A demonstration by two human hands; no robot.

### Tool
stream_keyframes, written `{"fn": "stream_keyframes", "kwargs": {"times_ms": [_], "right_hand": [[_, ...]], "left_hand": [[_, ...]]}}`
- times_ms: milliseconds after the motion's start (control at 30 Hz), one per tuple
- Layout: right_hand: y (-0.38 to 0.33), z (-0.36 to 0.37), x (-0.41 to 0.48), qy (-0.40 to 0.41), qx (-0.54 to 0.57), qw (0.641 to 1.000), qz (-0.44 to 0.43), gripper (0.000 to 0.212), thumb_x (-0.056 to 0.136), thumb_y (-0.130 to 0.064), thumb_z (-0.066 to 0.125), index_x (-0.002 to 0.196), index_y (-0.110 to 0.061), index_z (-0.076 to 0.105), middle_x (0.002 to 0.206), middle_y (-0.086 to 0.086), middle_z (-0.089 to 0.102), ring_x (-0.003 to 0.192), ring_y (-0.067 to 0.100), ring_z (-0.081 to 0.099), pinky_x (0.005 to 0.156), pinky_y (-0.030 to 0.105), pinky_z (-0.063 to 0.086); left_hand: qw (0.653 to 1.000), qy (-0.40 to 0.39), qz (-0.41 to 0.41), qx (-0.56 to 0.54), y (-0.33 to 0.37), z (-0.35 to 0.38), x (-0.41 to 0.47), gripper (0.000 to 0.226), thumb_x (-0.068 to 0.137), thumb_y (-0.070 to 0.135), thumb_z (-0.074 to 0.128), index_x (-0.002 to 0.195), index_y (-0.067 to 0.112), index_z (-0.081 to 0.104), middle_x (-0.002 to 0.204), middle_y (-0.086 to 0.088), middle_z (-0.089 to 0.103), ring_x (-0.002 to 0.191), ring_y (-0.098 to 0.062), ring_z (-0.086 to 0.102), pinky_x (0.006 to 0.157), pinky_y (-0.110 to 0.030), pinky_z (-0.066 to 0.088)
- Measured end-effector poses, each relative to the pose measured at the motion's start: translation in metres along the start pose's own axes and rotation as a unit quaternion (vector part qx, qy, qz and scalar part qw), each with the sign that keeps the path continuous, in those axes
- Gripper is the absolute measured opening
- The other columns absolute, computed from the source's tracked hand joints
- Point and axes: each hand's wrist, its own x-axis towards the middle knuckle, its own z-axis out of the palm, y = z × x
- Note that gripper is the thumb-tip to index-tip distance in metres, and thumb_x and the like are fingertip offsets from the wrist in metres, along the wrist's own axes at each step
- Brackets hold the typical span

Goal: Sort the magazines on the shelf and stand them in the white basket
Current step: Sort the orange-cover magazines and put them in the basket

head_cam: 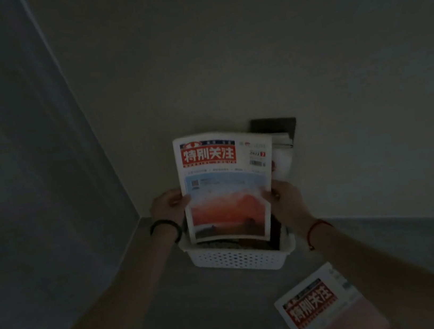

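A magazine (pixel 225 182) with a red title block and an orange sky picture stands upright, its lower edge inside the white perforated basket (pixel 237 259). My left hand (pixel 167 204) grips its left edge and my right hand (pixel 285 199) grips its right edge. Behind it in the basket stand other magazines (pixel 283 160), mostly hidden. A second magazine (pixel 328 307) with the same red title lies flat on the shelf at the lower right, partly under my right forearm.
The basket sits near the back corner of a grey shelf (pixel 218 317), where the left wall (pixel 28 163) meets the back wall (pixel 306 54). The scene is dim.
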Motion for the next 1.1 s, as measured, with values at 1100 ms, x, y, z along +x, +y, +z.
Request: {"fn": "stream_keyframes", "kwargs": {"times_ms": [1100], "right_hand": [[0.175,-0.098,-0.174,-0.003,0.083,0.96,0.266,0.055,0.073,0.005,0.07,0.121,0.002,0.045,0.103,0.014,0.054,0.084,0.021,0.054,0.057,0.02,0.047]], "left_hand": [[0.952,-0.215,-0.217,0.003,-0.146,0.082,-0.222,0.036,0.091,0.02,0.052,0.055,0.02,0.05,0.059,-0.004,0.053,0.056,-0.017,0.049,0.058,-0.029,0.044]]}}
